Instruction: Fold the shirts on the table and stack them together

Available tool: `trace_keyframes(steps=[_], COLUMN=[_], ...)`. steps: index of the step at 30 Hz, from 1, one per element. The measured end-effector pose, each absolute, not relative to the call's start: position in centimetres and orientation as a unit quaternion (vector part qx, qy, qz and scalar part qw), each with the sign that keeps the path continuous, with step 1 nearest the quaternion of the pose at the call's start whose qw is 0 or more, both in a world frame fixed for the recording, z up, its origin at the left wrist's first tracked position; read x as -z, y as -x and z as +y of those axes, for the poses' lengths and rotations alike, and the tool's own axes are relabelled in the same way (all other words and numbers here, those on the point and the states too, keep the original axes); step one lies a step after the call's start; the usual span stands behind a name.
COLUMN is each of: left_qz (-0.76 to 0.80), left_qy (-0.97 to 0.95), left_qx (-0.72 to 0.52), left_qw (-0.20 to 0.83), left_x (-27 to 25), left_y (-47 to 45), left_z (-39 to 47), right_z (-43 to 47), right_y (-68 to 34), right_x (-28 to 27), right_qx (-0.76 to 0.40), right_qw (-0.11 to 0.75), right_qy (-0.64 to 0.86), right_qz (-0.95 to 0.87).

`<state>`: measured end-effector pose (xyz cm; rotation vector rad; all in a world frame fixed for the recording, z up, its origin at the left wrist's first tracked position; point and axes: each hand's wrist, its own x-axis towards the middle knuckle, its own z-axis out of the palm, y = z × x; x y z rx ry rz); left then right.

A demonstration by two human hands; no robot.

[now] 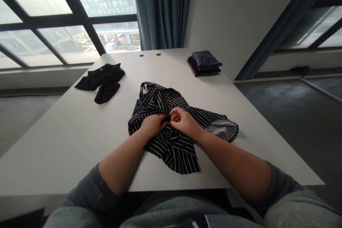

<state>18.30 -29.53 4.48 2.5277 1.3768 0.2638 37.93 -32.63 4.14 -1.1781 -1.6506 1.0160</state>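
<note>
A black garment with white stripes (181,153) lies crumpled on the white table in front of me, its grey inside showing at the right end. My left hand (155,124) rests on the middle of it, fingers curled into the cloth. Close beside it, my right hand (183,122) is closed in a pinch at the same spot, fingertips on a bit of the striped fabric. The two hands nearly meet, and the exact piece between them is too small to make out.
Dark folded clothes (205,62) are stacked at the table's far right. A loose black garment (105,78) lies at the far left. Two round inserts sit near the back edge of the white table (80,142). Behind are a window and a blue curtain (162,10).
</note>
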Motion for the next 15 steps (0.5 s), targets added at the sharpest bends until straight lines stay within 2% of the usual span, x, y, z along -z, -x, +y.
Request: trace_keyframes(steps=[7, 11, 15], left_qz=[0.496, 0.514, 0.508], left_qy=[-0.849, -0.825, -0.809], left_qx=[-0.122, -0.158, -0.215], left_qw=[0.136, 0.177, 0.203], left_x=[-4.0, -3.7, -3.7], left_y=[-18.6, -18.7, -18.7], left_z=[-29.6, -29.3, -29.3], right_z=[-32.3, -32.1, -31.8], right_y=[-38.7, -39.0, -39.1], right_x=[-5.0, -4.8, -4.3], right_qx=[-0.327, -0.331, -0.348], right_qw=[0.36, 0.337, 0.362], right_qy=[0.543, 0.556, 0.557], right_qz=[-0.685, -0.684, -0.662])
